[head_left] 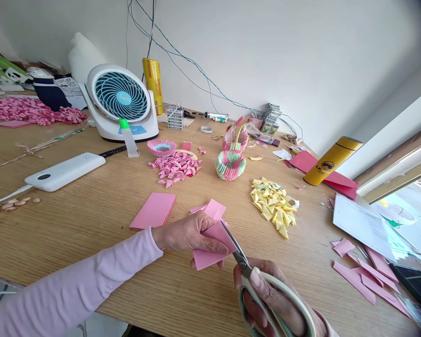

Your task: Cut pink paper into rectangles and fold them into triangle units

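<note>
My left hand (192, 231) pinches a folded piece of pink paper (210, 257), thumb on top and fingers beneath. Wrapped round the pale handles of a pair of scissors (244, 267) is my right hand (275, 292). The scissor blades lie at the right edge of the pink paper; I cannot tell how far they cut into it. Just beyond my left hand rest small cut pink pieces (214, 208). A stack of pink paper (153, 210) lies to their left.
Folded pink pieces (177, 166) and yellow pieces (273, 202) form piles near a folded-paper basket (230, 164). A fan (121, 98), glue bottle (128, 139) and white device (66, 172) stand left. Right are a yellow flask (331, 161), pink scraps (354, 281) and a phone (414, 283).
</note>
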### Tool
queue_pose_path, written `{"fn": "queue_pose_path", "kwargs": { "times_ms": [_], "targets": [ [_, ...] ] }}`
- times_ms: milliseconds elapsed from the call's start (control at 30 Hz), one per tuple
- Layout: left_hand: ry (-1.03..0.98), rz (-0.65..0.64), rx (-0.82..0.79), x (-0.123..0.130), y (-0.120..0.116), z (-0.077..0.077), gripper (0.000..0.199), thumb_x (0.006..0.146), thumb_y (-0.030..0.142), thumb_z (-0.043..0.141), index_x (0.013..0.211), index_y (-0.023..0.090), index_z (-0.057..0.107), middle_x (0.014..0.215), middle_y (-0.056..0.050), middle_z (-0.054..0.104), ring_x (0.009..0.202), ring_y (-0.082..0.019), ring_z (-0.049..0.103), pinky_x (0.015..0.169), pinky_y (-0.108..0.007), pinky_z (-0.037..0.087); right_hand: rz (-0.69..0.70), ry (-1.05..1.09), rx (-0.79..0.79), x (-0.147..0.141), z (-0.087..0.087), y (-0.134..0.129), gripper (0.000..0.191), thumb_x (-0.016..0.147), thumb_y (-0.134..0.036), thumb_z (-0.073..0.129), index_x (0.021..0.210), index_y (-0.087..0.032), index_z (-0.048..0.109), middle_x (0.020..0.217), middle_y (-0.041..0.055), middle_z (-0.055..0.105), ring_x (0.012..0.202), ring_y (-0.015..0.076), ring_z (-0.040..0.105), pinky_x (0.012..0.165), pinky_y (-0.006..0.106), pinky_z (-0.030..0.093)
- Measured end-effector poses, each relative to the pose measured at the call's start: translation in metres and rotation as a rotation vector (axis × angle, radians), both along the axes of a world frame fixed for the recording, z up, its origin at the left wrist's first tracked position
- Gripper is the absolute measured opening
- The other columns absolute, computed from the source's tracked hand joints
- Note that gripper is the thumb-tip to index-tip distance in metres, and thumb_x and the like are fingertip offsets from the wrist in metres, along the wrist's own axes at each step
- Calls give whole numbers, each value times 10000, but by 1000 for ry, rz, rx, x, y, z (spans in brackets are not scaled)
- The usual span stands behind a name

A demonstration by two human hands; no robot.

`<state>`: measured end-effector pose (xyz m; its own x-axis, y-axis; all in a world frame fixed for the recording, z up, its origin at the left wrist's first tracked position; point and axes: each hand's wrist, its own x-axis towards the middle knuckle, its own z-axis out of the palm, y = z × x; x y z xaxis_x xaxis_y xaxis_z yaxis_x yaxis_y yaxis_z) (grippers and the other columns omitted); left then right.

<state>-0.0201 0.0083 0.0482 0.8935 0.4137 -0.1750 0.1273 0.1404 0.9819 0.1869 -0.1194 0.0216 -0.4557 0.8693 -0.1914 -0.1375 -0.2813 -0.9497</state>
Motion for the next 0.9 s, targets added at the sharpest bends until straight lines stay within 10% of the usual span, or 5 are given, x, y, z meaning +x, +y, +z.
{"fn": "queue_pose_path", "kwargs": {
  "times_ms": [367,667,900],
  "targets": [
    [28,2,102,-5,6,12,374,781,484,680,895,129,702,737,-41,708,621,-126,626,558,-209,463,-98,102,40,6,14,10,401,934,-536,437,887,-155,550,410,-90,443,281,42,334,458,230,440],
    [425,422,1002,-7,47,19,437,798,564,583,1009,181,591,1032,-73,639,980,-238,574,804,-308,412,-290,19,44,13,12,21,358,912,-509,509,958,-156,544,451,-73,492,316,56,394,407,202,410],
    [658,352,1166,7,16,-12,670,721,592,660,1194,137,524,1153,-148,549,1066,-310,492,871,-399,400,-286,-74,57,18,4,23,327,936,-469,494,1002,-150,524,489,-73,501,343,56,432,434,212,421]
  ]
}}
